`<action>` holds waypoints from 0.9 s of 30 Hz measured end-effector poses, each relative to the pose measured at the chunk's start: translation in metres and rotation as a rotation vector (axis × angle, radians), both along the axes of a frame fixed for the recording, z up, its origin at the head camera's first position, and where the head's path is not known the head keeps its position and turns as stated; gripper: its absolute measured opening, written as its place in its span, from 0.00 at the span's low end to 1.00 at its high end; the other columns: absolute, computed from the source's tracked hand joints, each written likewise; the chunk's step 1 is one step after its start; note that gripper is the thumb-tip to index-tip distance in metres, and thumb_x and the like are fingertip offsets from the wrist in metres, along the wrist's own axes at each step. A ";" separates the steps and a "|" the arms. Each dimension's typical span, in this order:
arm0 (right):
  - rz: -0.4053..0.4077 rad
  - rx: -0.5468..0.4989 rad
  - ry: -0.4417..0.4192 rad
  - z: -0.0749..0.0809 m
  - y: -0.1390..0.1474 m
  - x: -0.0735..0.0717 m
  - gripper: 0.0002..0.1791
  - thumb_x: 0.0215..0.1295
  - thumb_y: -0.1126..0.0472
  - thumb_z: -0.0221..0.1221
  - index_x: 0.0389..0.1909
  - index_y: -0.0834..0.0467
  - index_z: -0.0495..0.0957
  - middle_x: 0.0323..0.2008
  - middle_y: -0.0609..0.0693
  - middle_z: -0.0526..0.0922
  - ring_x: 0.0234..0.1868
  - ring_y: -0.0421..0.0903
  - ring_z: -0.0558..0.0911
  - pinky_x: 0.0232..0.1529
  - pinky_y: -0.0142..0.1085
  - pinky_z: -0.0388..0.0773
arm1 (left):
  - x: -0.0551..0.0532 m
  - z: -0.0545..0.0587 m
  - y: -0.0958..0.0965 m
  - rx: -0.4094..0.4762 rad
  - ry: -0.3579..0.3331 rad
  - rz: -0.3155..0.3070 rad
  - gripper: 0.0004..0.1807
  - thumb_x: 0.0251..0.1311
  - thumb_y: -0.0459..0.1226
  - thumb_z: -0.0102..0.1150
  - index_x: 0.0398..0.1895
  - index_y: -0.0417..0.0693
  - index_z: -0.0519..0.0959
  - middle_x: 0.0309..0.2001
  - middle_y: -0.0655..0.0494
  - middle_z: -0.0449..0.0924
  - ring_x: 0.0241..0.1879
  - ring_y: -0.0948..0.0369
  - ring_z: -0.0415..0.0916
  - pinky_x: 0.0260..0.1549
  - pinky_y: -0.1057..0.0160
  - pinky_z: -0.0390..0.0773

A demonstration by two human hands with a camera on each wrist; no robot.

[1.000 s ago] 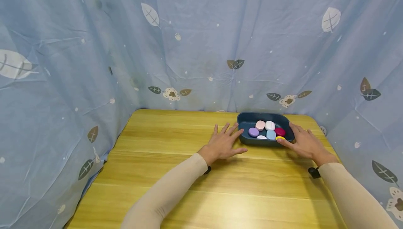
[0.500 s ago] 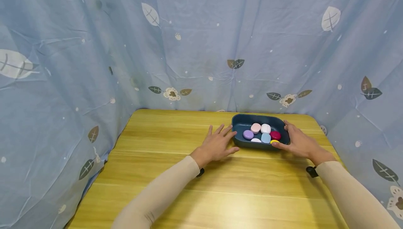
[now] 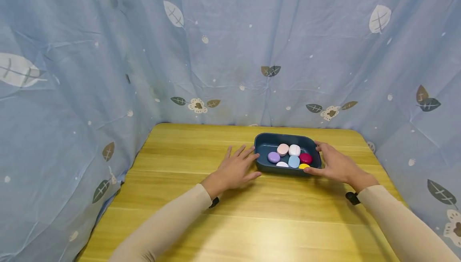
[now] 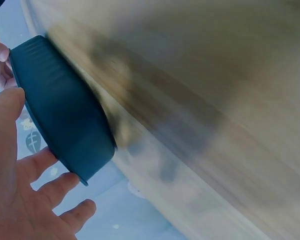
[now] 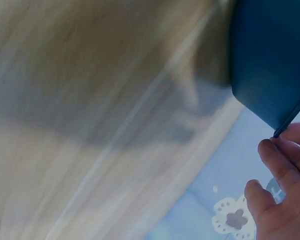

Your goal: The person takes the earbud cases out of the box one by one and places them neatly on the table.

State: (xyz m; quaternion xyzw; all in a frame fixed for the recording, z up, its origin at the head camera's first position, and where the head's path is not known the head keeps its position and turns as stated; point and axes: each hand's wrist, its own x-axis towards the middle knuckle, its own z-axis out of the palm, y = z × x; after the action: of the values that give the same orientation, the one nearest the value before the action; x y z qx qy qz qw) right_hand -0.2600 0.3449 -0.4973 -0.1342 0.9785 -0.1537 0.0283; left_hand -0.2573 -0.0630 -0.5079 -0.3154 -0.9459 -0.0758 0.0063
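The left hand point(image 3: 235, 170) spreads its fingers apart against the left end of a tray point(image 3: 288, 139), touching its rim. The right hand point(image 3: 336, 165) grips the opposite end, thumb on the near rim and fingers at the end wall.

The tray is dark blue, oblong and smooth, with rounded corners. In it lie a lilac piece point(image 3: 273, 157), a pink piece point(image 3: 282, 149), a white piece point(image 3: 294, 150) with thin lines too small to make out, a light blue piece point(image 3: 293, 161) and a red piece point(image 3: 305, 158); the near wall partly hides a yellow piece point(image 3: 304, 166) and a second white piece point(image 3: 282, 164).

The tray sits right of the middle of the wooden table point(image 3: 216, 230), towards the far edge. Beyond hangs a blue curtain point(image 3: 230, 46) printed with leaves and flowers.
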 end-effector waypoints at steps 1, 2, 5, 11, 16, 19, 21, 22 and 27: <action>0.002 -0.001 0.004 0.000 -0.002 0.001 0.74 0.67 0.16 0.68 0.91 0.68 0.56 0.80 0.71 0.77 0.77 0.73 0.81 0.72 0.76 0.81 | 0.002 0.000 -0.003 0.001 0.000 -0.001 0.41 0.87 0.68 0.53 0.93 0.62 0.68 0.96 0.55 0.59 0.95 0.42 0.56 0.90 0.20 0.53; 0.004 -0.002 0.007 0.000 -0.005 0.003 0.73 0.67 0.16 0.68 0.91 0.67 0.57 0.81 0.71 0.76 0.77 0.73 0.81 0.72 0.75 0.82 | 0.004 0.001 -0.006 0.006 -0.003 -0.001 0.41 0.87 0.68 0.54 0.93 0.62 0.68 0.96 0.55 0.59 0.95 0.42 0.56 0.90 0.20 0.52; 0.028 0.004 0.024 -0.001 -0.012 0.006 0.71 0.68 0.17 0.69 0.90 0.67 0.60 0.85 0.72 0.72 0.79 0.75 0.79 0.73 0.75 0.81 | 0.010 0.002 -0.015 0.022 -0.016 0.003 0.41 0.87 0.67 0.55 0.92 0.62 0.69 0.95 0.54 0.60 0.95 0.41 0.56 0.90 0.20 0.51; 0.078 0.019 0.063 -0.007 -0.027 0.007 0.69 0.68 0.18 0.69 0.91 0.65 0.62 0.90 0.67 0.66 0.84 0.74 0.75 0.76 0.73 0.80 | 0.021 0.006 -0.034 0.065 -0.017 0.030 0.38 0.86 0.65 0.57 0.89 0.60 0.75 0.93 0.53 0.65 0.94 0.40 0.59 0.89 0.20 0.53; 0.115 0.028 0.094 -0.010 -0.041 0.008 0.67 0.69 0.18 0.69 0.91 0.62 0.64 0.89 0.65 0.67 0.83 0.73 0.76 0.71 0.73 0.84 | 0.027 0.008 -0.051 0.097 0.032 0.073 0.33 0.85 0.64 0.61 0.82 0.60 0.83 0.88 0.52 0.74 0.91 0.40 0.65 0.88 0.20 0.58; 0.137 0.034 0.118 -0.012 -0.048 0.009 0.67 0.68 0.17 0.68 0.91 0.61 0.65 0.89 0.64 0.69 0.83 0.71 0.77 0.71 0.72 0.85 | 0.029 0.006 -0.060 0.110 0.084 0.091 0.29 0.84 0.62 0.64 0.77 0.61 0.87 0.84 0.52 0.80 0.88 0.40 0.70 0.87 0.21 0.61; 0.146 0.029 0.129 -0.014 -0.052 0.011 0.67 0.68 0.17 0.69 0.91 0.61 0.66 0.88 0.63 0.70 0.83 0.70 0.78 0.72 0.71 0.85 | 0.031 0.005 -0.064 0.116 0.124 0.095 0.27 0.83 0.61 0.66 0.74 0.61 0.90 0.81 0.52 0.84 0.86 0.40 0.74 0.86 0.22 0.65; 0.152 0.025 0.134 -0.014 -0.054 0.012 0.67 0.67 0.17 0.69 0.91 0.60 0.66 0.88 0.63 0.70 0.83 0.70 0.78 0.73 0.70 0.85 | 0.031 0.004 -0.066 0.121 0.149 0.095 0.26 0.83 0.60 0.68 0.72 0.60 0.91 0.79 0.52 0.86 0.84 0.40 0.76 0.85 0.22 0.67; 0.169 0.001 0.143 -0.017 -0.065 0.014 0.67 0.66 0.16 0.70 0.91 0.59 0.67 0.88 0.61 0.71 0.83 0.68 0.79 0.73 0.69 0.85 | 0.036 0.001 -0.077 0.145 0.252 0.077 0.20 0.79 0.55 0.74 0.64 0.57 0.95 0.72 0.49 0.91 0.78 0.39 0.83 0.80 0.26 0.76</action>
State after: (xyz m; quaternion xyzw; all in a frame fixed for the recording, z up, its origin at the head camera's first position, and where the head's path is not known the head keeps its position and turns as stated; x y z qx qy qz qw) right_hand -0.2455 0.2798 -0.5138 -0.2271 0.9633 -0.1405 -0.0288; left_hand -0.2213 -0.1398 -0.5065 -0.2846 -0.9410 -0.1034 0.1508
